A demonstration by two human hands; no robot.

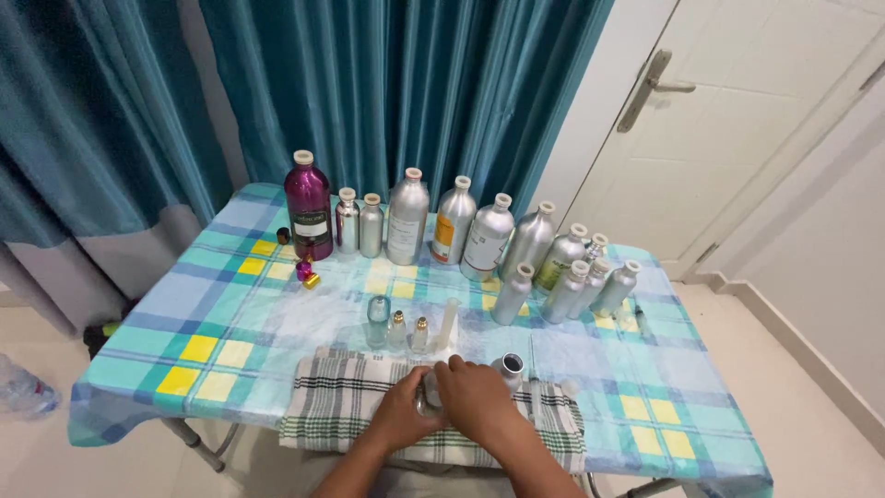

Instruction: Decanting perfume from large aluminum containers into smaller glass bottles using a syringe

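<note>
Your left hand point(398, 412) and right hand point(477, 398) are both curled around a small clear glass bottle point(429, 395), mostly hidden between them, over the green-and-white checked cloth point(336, 406). Just right of the bottle lies an open silver aluminium bottle point(509, 368) (its mouth faces you). Just behind the cloth stand three small glass vials point(397, 329); well behind, a tall purple metal bottle point(308, 205).

The small bottle point(430, 392) sits mostly hidden between both hands — its shape unclear. Forearms cut off by the bottom edge.
</note>
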